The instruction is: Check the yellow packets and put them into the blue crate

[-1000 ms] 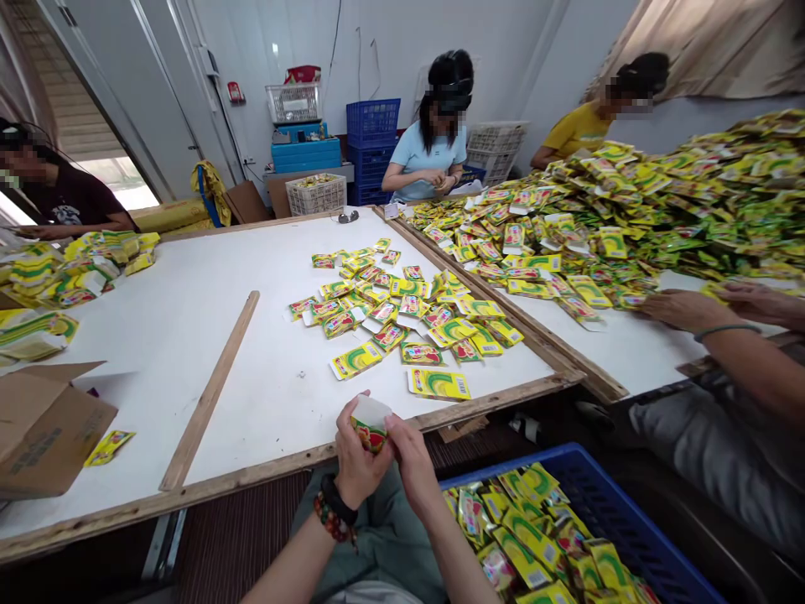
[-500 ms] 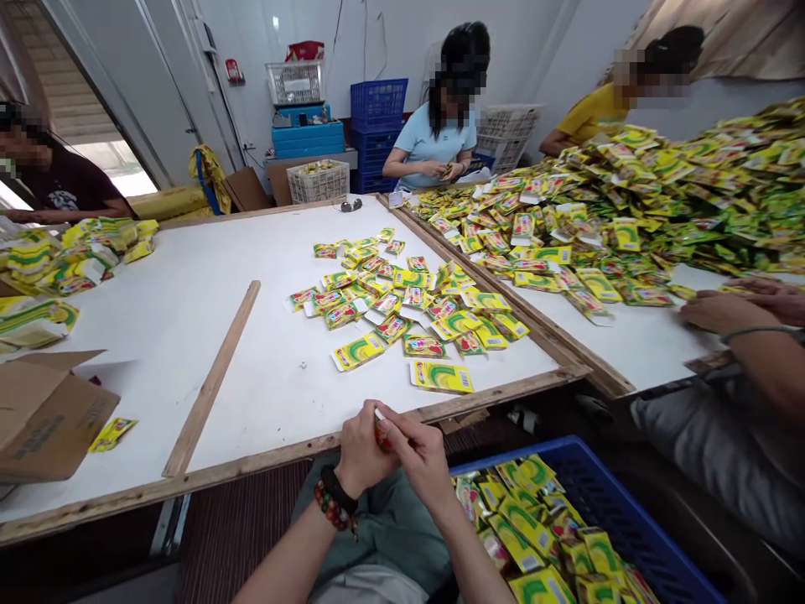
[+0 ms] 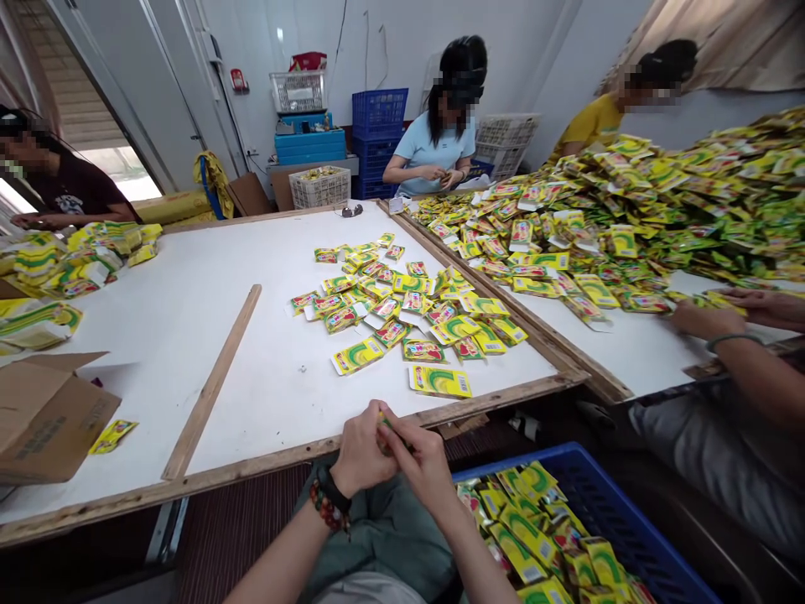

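Note:
My left hand (image 3: 363, 449) and my right hand (image 3: 423, 463) meet at the table's front edge, fingers closed round one small packet (image 3: 383, 426), mostly hidden between them. Ahead of them, several yellow, green and red packets lie loosely spread on the white table (image 3: 277, 403); the nearest is a flat yellow packet (image 3: 440, 382). Beside my right forearm, low in the view, a blue basket (image 3: 629, 495) holds several packets of the same kind.
Wooden strips (image 3: 214, 377) edge and divide the table. A cardboard box (image 3: 54, 424) stands at the left. Beyond the right-hand divider rises a large packet heap (image 3: 679, 201). A co-worker's hands (image 3: 710, 317) are at the right; other people sit around the table.
The packet between my fingers shows less red and more green, and is more covered. The view has tilted slightly. At the right, the co-worker's hands now hold a yellow packet.

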{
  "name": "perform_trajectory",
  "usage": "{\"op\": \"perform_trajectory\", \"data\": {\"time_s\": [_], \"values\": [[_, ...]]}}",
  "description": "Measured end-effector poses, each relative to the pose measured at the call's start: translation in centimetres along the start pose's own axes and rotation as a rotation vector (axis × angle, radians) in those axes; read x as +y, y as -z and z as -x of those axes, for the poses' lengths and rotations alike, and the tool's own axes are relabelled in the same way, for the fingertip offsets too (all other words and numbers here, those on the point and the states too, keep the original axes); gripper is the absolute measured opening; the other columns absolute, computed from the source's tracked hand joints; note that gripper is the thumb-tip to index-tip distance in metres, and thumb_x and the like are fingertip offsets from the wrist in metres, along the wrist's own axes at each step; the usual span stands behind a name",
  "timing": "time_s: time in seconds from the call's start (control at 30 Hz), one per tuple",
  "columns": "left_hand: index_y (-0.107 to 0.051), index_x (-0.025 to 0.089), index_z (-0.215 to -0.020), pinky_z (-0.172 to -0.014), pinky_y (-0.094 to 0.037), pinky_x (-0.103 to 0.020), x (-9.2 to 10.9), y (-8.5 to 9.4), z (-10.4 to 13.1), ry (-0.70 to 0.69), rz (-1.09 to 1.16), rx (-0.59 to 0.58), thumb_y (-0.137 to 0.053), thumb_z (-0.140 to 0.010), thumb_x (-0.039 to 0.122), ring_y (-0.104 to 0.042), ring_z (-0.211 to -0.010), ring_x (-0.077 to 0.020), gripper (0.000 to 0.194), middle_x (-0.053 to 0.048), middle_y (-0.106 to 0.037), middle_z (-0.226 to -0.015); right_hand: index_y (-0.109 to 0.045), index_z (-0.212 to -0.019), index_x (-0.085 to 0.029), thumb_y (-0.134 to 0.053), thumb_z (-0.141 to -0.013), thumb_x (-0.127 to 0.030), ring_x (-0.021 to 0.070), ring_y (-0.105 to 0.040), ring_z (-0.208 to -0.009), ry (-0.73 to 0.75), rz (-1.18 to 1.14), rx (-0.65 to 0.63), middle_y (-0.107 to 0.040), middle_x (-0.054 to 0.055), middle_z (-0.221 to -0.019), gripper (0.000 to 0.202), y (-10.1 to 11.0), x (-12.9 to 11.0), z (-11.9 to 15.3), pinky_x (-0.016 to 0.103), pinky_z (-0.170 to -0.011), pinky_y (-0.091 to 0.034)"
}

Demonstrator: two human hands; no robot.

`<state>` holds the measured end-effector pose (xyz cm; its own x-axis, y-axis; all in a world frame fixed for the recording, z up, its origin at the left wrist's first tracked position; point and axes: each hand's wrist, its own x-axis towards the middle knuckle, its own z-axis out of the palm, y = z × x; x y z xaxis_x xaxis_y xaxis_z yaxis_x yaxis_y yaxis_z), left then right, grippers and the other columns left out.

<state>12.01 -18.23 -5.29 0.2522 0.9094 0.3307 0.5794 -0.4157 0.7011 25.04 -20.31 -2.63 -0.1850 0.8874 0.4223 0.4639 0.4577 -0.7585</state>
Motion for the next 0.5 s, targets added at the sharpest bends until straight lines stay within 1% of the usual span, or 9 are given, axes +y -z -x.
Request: {"op": "perform_trajectory", "data": {"time_s": [0.07, 0.1, 0.13, 0.2, 0.27, 0.3, 0.37, 0.43, 0.5], "values": [[-0.051, 0.021, -0.104, -0.077, -0.049, -0.034, -0.2, 1.9, -1.6, -0.128, -0.009, -0.128, -0.073, -0.067, 0.037, -0.060, -0.089, -0.0235, 0.046, -0.005, -0.064, -0.099, -0.069, -0.115, -0.018, -0.045, -0.091, -0.032, 0.0212, -0.072, -0.071, -0.133, 0.182, 0.021, -0.076, 0.011, -0.091, 0.037, 2.6, 0.6, 1.7, 0.028, -0.063, -0.056], [-0.052, 0.021, -0.110, -0.088, -0.047, -0.037, -0.5, 2.8, -2.7, -0.156, -0.045, -0.146, -0.074, -0.068, 0.042, -0.057, -0.103, -0.0258, 0.052, -0.008, -0.062, -0.112, -0.071, -0.112, -0.018, -0.045, -0.090, -0.033, 0.0234, -0.072, -0.070, -0.239, 0.336, 0.004, -0.077, 0.012, -0.088, 0.037, 4.3, 1.0, 2.7, 0.030, -0.061, -0.055], [-0.051, 0.020, -0.117, -0.097, -0.043, -0.040, -1.0, 3.7, -4.1, -0.137, -0.105, -0.129, -0.071, -0.072, 0.046, -0.052, -0.113, -0.0274, 0.056, -0.010, -0.058, -0.122, -0.073, -0.107, -0.019, -0.045, -0.089, -0.033, 0.0262, -0.072, -0.067, -0.366, 0.521, -0.043, -0.077, 0.013, -0.082, 0.036, 6.1, 1.5, 3.7, 0.033, -0.059, -0.055], [-0.047, 0.015, -0.128, -0.104, -0.037, -0.043, -2.2, 4.9, -7.2, 0.018, -0.297, -0.103, -0.062, -0.082, 0.044, -0.044, -0.124, -0.0297, 0.056, -0.016, -0.050, -0.134, -0.077, -0.090, -0.020, -0.048, -0.087, -0.035, 0.0323, -0.072, -0.064, -0.597, 0.841, -0.195, -0.075, 0.014, -0.070, 0.033, 9.3, 2.4, 5.6, 0.038, -0.055, -0.054], [-0.046, 0.011, -0.131, -0.100, -0.039, -0.044, -3.4, 5.2, -10.0, 0.171, -0.461, -0.188, -0.060, -0.083, 0.037, -0.046, -0.122, -0.0327, 0.056, -0.020, -0.051, -0.132, -0.077, -0.084, -0.019, -0.048, -0.087, -0.035, 0.0357, -0.072, -0.066, -0.686, 0.974, -0.302, -0.074, 0.016, -0.069, 0.033, 11.0, 3.1, 6.9, 0.043, -0.056, -0.055], [-0.048, 0.010, -0.129, -0.096, -0.041, -0.044, -3.8, 5.2, -11.0, 0.208, -0.501, -0.233, -0.060, -0.083, 0.033, -0.050, -0.118, -0.0335, 0.053, -0.021, -0.055, -0.127, -0.077, -0.089, -0.018, -0.048, -0.088, -0.033, 0.0354, -0.072, -0.069, -0.659, 0.965, -0.309, -0.075, 0.016, -0.074, 0.033, 11.0, 3.3, 7.2, 0.044, -0.058, -0.056], [-0.056, 0.010, -0.121, -0.088, -0.045, -0.041, -3.8, 5.4, -12.0, 0.209, -0.512, -0.295, -0.061, -0.081, 0.031, -0.058, -0.106, -0.0329, 0.045, -0.020, -0.063, -0.113, -0.074, -0.104, -0.017, -0.046, -0.090, -0.030, 0.0318, -0.073, -0.082, -0.492, 0.870, -0.229, -0.075, 0.016, -0.092, 0.034, 9.5, 3.5, 7.0, 0.042, -0.068, -0.058], [-0.064, 0.013, -0.108, -0.084, -0.047, -0.037, -3.0, 6.2, -11.3, 0.173, -0.503, -0.331, -0.060, -0.080, 0.036, -0.062, -0.098, -0.0308, 0.037, -0.017, -0.068, -0.102, -0.067, -0.118, -0.016, -0.044, -0.092, -0.027, 0.0285, -0.068, -0.102, -0.252, 0.745, -0.086, -0.069, 0.016, -0.115, 0.037, 6.7, 3.2, 5.7, 0.040, -0.081, -0.058], [-0.068, 0.016, -0.102, -0.083, -0.047, -0.035, -1.4, 7.5, -9.2, 0.109, -0.456, -0.376, -0.060, -0.079, 0.043, -0.064, -0.095, -0.0290, 0.036, -0.013, -0.070, -0.099, -0.057, -0.131, -0.016, -0.044, -0.091, -0.025, 0.0293, -0.054, -0.124, -0.038, 0.642, 0.041, -0.055, 0.016, -0.136, 0.042, 3.6, 2.5, 3.7, 0.044, -0.096, -0.051]]}}
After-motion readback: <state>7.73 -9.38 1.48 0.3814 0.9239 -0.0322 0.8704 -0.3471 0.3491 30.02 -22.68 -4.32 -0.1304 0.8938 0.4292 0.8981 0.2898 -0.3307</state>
